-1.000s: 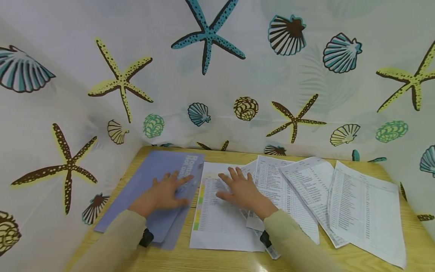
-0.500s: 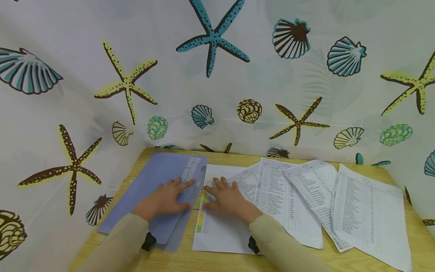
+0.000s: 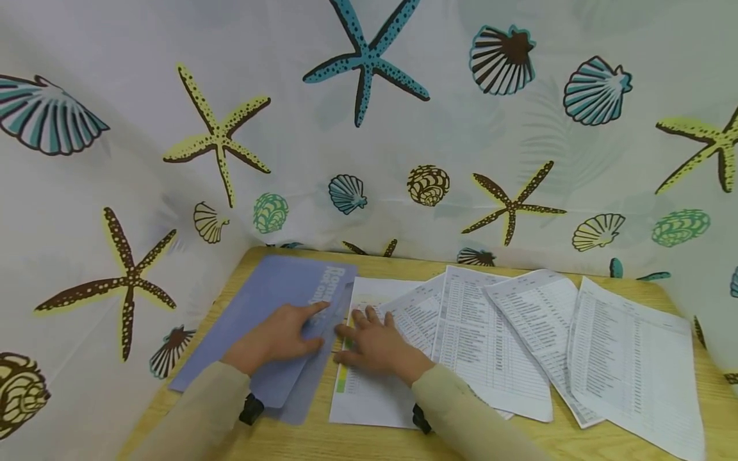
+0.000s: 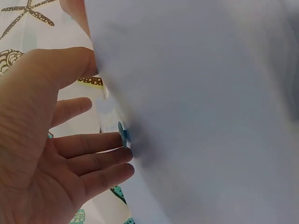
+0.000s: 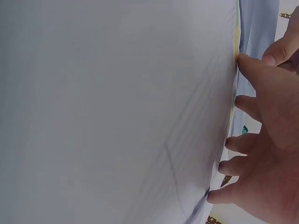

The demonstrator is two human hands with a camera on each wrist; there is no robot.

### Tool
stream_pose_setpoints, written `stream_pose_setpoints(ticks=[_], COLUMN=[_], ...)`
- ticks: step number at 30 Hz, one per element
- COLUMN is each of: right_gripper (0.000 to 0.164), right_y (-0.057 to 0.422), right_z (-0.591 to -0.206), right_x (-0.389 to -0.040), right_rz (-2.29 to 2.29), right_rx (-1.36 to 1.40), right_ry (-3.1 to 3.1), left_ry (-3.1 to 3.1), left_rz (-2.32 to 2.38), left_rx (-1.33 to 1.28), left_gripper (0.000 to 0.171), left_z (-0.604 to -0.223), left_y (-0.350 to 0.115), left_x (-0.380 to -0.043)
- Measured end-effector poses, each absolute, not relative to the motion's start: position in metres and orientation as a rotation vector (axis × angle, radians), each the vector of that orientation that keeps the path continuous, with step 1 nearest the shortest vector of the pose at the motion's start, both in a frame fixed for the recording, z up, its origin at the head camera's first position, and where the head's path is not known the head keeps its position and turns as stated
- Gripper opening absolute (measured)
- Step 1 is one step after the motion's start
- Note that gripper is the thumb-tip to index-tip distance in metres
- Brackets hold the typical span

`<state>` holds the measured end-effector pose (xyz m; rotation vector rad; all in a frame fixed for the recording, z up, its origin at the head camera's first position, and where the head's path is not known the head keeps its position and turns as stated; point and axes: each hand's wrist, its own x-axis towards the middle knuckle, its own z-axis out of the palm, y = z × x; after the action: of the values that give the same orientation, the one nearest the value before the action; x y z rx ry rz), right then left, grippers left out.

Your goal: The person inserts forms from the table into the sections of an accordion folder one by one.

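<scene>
On the left of the table lies a blue plastic document folder (image 3: 248,301) with white lettering and a clear strip along its right side. My left hand (image 3: 279,336) rests on it, index finger stretched out, other fingers partly hidden in the head view. In the left wrist view a small blue round button (image 4: 123,134) stands at the fingertips. Beside the folder is a white printed sheet (image 3: 369,406) with a yellow and green column at its left edge. My right hand (image 3: 377,346) lies spread over that sheet, fingertips touching the paper, thumb near its left edge.
Right of my hand several printed sheets overlap in a fan: a middle list (image 3: 490,346), a tilted sheet (image 3: 536,314) and an outermost sheet (image 3: 634,365). A patterned cloth (image 3: 403,115) with starfish and shells hangs behind the wooden table (image 3: 323,442).
My right hand has slid left across the printed sheet, closer to the folder and my left hand. My left hand stays on the folder, its fingers less spread than before.
</scene>
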<state>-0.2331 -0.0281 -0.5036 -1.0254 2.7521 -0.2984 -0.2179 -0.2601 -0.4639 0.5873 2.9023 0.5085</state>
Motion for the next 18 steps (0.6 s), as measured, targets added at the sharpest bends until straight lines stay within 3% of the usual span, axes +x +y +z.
stream_pose_setpoints(ticks=[18], right_gripper=[0.064], right_y=[-0.0262], right_z=[-0.5061], right_x=[-0.2341], right_rz=[-0.28], right_rx=[-1.021], right_ry=[2.747], left_ry=[2.949], left_rz=[0.679], left_rx=[0.544], left_gripper=[0.051], left_z=[-0.4542], left_y=[-0.2594], left_x=[-0.2244])
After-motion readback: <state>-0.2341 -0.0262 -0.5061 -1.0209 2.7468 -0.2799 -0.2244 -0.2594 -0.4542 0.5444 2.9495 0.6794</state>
